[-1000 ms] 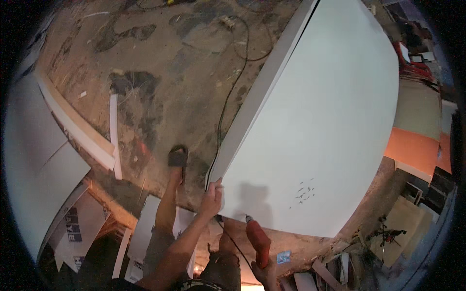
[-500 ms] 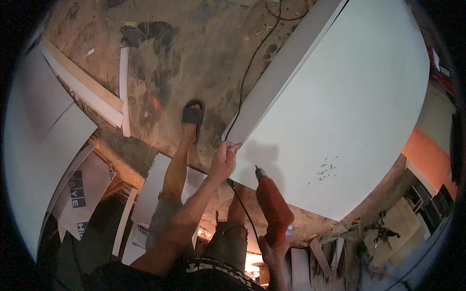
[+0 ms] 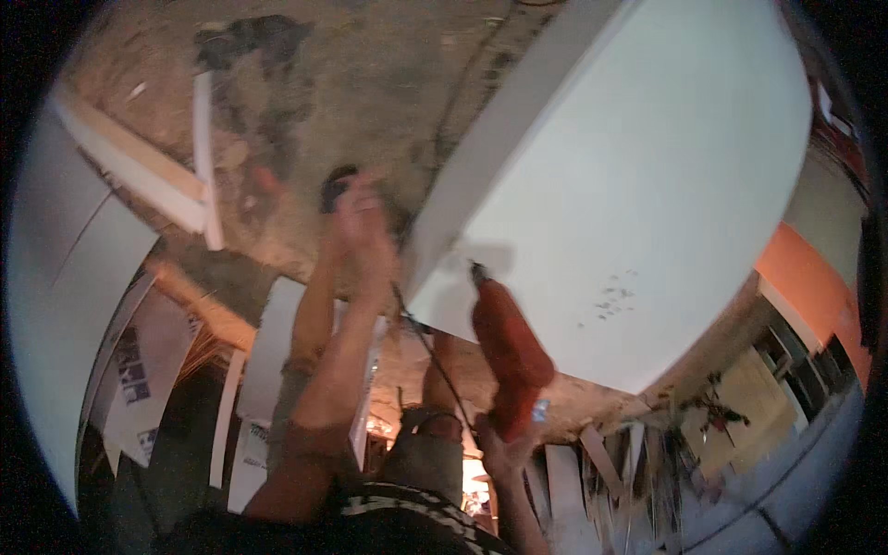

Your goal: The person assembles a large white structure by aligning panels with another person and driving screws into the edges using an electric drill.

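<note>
My right hand [image 3: 505, 455] grips the handle of a red power drill [image 3: 509, 338], its fingers wrapped round it. The drill's dark chuck and bit point at the white panel [image 3: 675, 176], near its left edge. The drill's black cord [image 3: 427, 350] runs up from my right hand toward the panel's near left corner. My left hand [image 3: 363, 217] is off the panel, above my sandalled foot, and motion blur smears its fingers. Several small dark screws [image 3: 612, 301] lie scattered on the panel's near right part.
At the left lie large white boards [image 3: 92, 268] and long narrow strips [image 3: 208, 166]. Offcuts [image 3: 601, 462] stand piled at the lower right, near an orange panel [image 3: 814, 282]. The floor [image 3: 388, 74] is stained and dusty. A bright light [image 3: 476, 486] glows below.
My left hand has let go of the panel's near left corner and moved left and up. The drill has shifted slightly up and left in the view, still in my right hand.
</note>
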`<state>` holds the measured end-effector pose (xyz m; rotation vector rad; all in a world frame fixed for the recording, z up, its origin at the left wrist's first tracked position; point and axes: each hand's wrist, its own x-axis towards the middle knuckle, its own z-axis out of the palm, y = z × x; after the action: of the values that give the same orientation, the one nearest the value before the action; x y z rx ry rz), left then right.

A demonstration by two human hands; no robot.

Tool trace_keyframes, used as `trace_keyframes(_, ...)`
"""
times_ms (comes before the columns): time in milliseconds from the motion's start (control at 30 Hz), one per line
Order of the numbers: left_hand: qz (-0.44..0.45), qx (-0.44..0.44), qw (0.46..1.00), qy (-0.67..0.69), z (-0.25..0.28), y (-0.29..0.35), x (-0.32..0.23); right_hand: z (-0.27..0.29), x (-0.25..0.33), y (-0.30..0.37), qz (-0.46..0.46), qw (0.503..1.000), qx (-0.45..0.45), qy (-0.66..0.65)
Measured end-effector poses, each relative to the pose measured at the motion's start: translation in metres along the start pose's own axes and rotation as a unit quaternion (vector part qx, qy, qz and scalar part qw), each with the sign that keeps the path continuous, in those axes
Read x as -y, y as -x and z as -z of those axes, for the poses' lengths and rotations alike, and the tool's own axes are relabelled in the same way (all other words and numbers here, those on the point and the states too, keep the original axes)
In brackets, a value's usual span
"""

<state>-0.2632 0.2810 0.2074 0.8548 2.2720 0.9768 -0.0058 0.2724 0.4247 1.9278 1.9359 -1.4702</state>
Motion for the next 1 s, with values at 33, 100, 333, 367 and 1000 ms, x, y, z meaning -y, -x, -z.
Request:
trace_keyframes(33, -0.014, -0.005, 0.999, -0.048, 0.017, -0.015, 0.012, 0.005, 0.012, -0.001, -0.036, 0.998, -0.016, -0.040)
trace_keyframes(100, -0.005, 0.085, 0.989, -0.121, 0.043, -0.064, 0.017, 0.028, 0.025, -0.008, -0.137, 0.981, -0.022, -0.134)
trace_keyframes(333, 0.098, 0.155, 0.983, -0.025, 0.077, -0.110, 0.022, 0.020, 0.023, -0.015, -0.104, 0.989, -0.032, -0.099)
trace_keyframes(367, 0.033, 0.172, 0.982, 0.068, 0.064, -0.085, 0.017, 0.020, 0.027, -0.017, -0.107, 0.989, -0.032, -0.098)
trace_keyframes(1000, 0.124, 0.181, 0.939, 0.265, 0.016, 0.016, -0.021, -0.002, 0.043, -0.033, -0.063, 0.993, 0.052, -0.082)
